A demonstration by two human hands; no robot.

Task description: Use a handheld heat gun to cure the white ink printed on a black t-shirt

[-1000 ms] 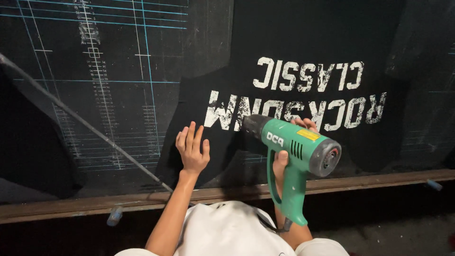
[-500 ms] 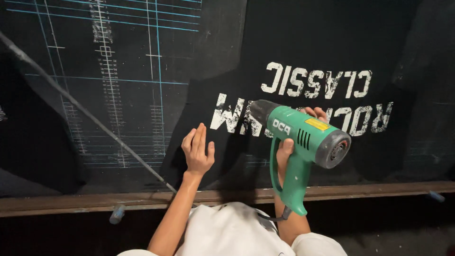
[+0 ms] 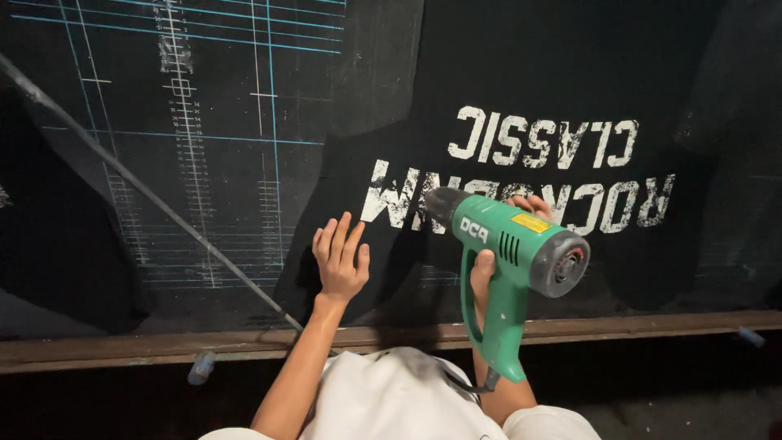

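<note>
We are holding a green heat gun (image 3: 509, 261) in our right hand (image 3: 489, 273), fingers wrapped tight around its grip, with a fingertip or two showing over the top of the body. Its dark nozzle is pointing left and slightly up, right over the lower row of white lettering (image 3: 391, 195) on a black cloth (image 3: 529, 73). We cannot tell whether the nozzle is touching the cloth or hanging just above it. Our left hand (image 3: 340, 261) is lying flat on the cloth just left of the nozzle, fingers stretched out and gripping nothing, palm pressing down below the first letters. The cloth is lying spread over a dark mat (image 3: 204, 122) marked with thin blue grid lines, which is showing to the left. A thin grey rod (image 3: 147, 191) is running slantwise across that mat. A wooden table edge (image 3: 652, 326) is running along in front of us, and a cord is hanging from the gun's handle by our white shirt (image 3: 399, 403).
</note>
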